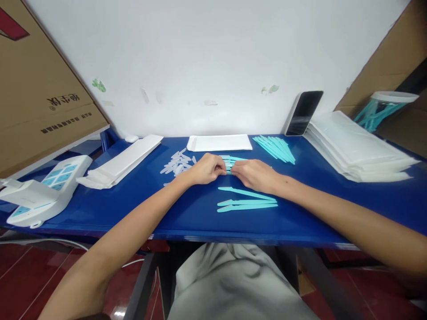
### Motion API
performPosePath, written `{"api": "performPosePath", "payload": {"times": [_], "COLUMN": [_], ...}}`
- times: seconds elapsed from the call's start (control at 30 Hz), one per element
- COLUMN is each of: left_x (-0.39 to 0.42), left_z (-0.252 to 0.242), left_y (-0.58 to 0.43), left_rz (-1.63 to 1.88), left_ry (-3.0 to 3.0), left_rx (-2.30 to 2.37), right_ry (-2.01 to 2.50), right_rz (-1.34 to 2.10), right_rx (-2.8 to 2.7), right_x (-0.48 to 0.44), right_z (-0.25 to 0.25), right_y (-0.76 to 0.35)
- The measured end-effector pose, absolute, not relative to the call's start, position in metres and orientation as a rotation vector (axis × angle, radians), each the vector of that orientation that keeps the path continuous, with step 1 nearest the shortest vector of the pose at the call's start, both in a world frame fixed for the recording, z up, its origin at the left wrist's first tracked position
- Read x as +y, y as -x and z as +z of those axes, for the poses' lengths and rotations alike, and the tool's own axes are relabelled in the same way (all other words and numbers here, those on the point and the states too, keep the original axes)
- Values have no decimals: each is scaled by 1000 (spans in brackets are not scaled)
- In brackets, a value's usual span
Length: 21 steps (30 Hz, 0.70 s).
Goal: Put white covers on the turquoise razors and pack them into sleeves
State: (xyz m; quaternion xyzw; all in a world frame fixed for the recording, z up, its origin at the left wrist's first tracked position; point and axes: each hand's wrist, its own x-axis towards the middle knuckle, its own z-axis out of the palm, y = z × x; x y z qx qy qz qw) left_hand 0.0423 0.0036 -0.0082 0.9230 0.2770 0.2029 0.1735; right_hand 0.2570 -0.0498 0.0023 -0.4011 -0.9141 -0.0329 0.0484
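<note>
My left hand (209,169) is closed in a pinch, with a glint of a clear blade cover at its fingertips. Close against it, my right hand (252,173) pinches a turquoise eyebrow razor, mostly hidden by the fingers. Just behind the fingertips lie more turquoise razors (235,158), partly covered by my hands. Nearer to me, three razors (247,202) rest on the blue table, blade ends pointing left. Beside my left hand is a loose pile of clear plastic blade covers (176,163). A bundle of razors (275,149) lies behind my right hand.
A white packet (220,142) lies by the wall, other white packets (123,162) at left. A power strip (50,189) sits at the left edge. At right are a stack of white pouches (360,144), a leaning phone (305,113) and a tub of razors (383,109).
</note>
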Motion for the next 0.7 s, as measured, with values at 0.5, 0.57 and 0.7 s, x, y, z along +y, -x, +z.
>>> {"api": "performPosePath", "payload": {"times": [0.5,0.57,0.7], "left_x": [2,1,3], "left_z": [-9,-6,8], "left_y": [-40,-38,-21], "left_rz": [578,542,565], "left_ry": [-2682,-2714,-2845], "left_rx": [790,787,922], "right_ry": [1261,1253,1195], "right_rz": [-59,-53,-40], "right_rx": [-2711,-2699,-2618], "right_x": [-53,-54,-56], "right_z": [-3,-2,0], "right_y": [-255,-256,-265]}}
